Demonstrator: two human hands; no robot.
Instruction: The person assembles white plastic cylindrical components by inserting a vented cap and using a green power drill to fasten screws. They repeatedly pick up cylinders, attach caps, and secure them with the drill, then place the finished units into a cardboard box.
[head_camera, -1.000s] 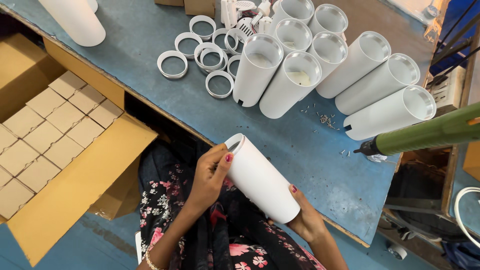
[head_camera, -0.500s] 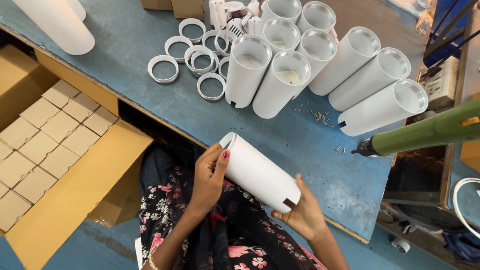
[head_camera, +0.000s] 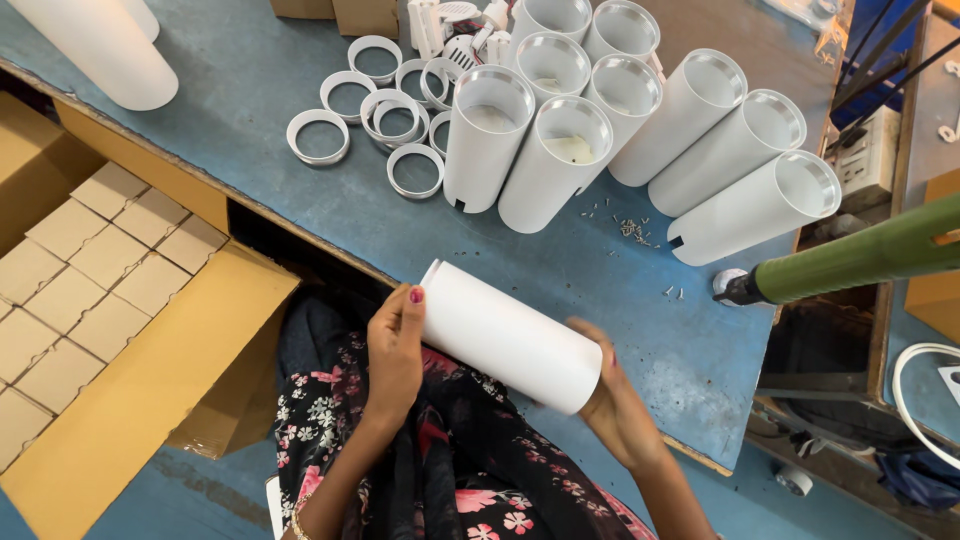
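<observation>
A white cylindrical tube (head_camera: 510, 335) lies on its side in both my hands, above my lap at the near edge of the blue table (head_camera: 250, 70). My left hand (head_camera: 395, 350) grips its left end, thumb on the rim. My right hand (head_camera: 615, 400) cups its right end from below. Several more white tubes (head_camera: 560, 150) stand upright close together on the table beyond. Several white plastic rings (head_camera: 390, 110) lie flat to their left.
A green powered screwdriver (head_camera: 860, 260) hangs in from the right, tip over the table. Small screws (head_camera: 635, 230) are scattered near the tubes. An open cardboard box (head_camera: 130, 390) filled with small brown cartons stands on the left. Another white tube (head_camera: 100, 45) lies far left.
The tube has turned and shifted in my hands; my right hand moved from underneath to cup its right end. The view has drifted slightly.
</observation>
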